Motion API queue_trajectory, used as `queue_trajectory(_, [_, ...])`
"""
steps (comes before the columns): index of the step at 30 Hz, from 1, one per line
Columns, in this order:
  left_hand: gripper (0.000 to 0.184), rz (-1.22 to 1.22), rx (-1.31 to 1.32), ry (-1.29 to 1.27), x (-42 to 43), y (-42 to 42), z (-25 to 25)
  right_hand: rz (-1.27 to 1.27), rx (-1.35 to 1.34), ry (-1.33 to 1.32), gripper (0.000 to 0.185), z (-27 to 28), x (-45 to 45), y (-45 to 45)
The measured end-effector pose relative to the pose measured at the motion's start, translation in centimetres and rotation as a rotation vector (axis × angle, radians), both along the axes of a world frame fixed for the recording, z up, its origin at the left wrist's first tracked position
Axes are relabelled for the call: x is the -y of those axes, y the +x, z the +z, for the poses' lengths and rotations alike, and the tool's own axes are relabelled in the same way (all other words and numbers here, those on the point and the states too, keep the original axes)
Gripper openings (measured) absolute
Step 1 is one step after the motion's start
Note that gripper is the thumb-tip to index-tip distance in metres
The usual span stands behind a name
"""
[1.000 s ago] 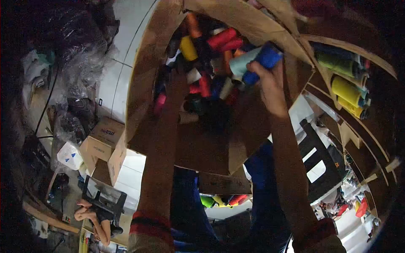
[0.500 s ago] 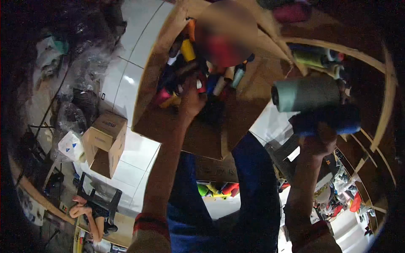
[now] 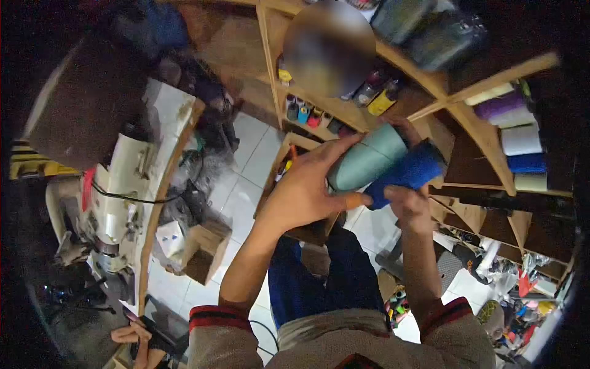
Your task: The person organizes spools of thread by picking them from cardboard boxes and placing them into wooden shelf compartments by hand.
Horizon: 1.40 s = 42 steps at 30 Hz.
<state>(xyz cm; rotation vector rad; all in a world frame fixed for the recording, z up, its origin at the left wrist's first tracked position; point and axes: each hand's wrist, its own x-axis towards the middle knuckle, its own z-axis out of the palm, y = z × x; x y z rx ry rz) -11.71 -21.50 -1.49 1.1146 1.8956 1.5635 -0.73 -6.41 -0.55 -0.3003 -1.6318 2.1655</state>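
Note:
A pale green spool of thread [image 3: 372, 158] and a blue spool of thread [image 3: 410, 174] are side by side in front of me, tilted. My left hand [image 3: 304, 187] is curved around the near end of the green spool. Its thumb, with an orange band, lies by the end of the blue one. My right hand [image 3: 410, 208] grips the blue spool from below, thumb in front, and some of its fingers show behind the green spool. Partly hidden under my left arm is the open cardboard box [image 3: 265, 195], with coloured spools inside.
Wooden shelves [image 3: 445, 95] with thread spools [image 3: 521, 140] rise ahead and to the right. On the left, a sewing machine [image 3: 118, 200] stands on a table [image 3: 169, 132]. A smaller cardboard box [image 3: 206, 251] sits on the tiled floor. Another person's hands [image 3: 130, 334] show at lower left.
My left hand has come up out of the cardboard box to the green spool. My right hand has moved left with both spools. The view has lifted toward the shelves.

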Motion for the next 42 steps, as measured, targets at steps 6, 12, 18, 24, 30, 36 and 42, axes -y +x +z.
queue_trajectory(6, [0.067, 0.088, 0.407, 0.292, 0.1, 2.8, 6.6, -0.011, -0.165, -0.27, 0.084, 8.8, 0.5, 2.1])
queue_trajectory(12, [0.058, 0.168, 0.704, 0.422, 0.6, 4.4, 9.0, -0.128, -0.078, -0.26, 0.071, 13.4, -3.1, 8.1])
queue_trajectory(18, [0.051, 0.106, 0.732, 0.425, 0.7, 4.5, 10.4, -0.212, 0.093, -0.203, 0.061, 15.4, -7.7, 13.4])
queue_trajectory(24, [0.052, 0.132, 0.769, 0.386, -0.5, 7.0, 9.0, -0.333, 0.39, 0.072, 0.053, 12.5, -12.2, 18.6])
queue_trajectory(30, [0.045, 0.147, 0.847, 0.361, -0.8, 8.8, 6.6, -0.704, 0.719, 0.95, 0.053, 13.5, -14.1, 18.0])
queue_trajectory(36, [0.043, 0.164, 0.832, 0.306, -1.2, 9.0, 6.9, -0.7, 0.62, 1.395, 0.042, 15.5, -17.6, 14.5])
queue_trajectory(42, [0.043, 0.169, 0.852, 0.336, -1.1, 8.9, 6.5, -0.302, 0.818, 1.769, 0.034, 17.2, -20.1, 9.3])
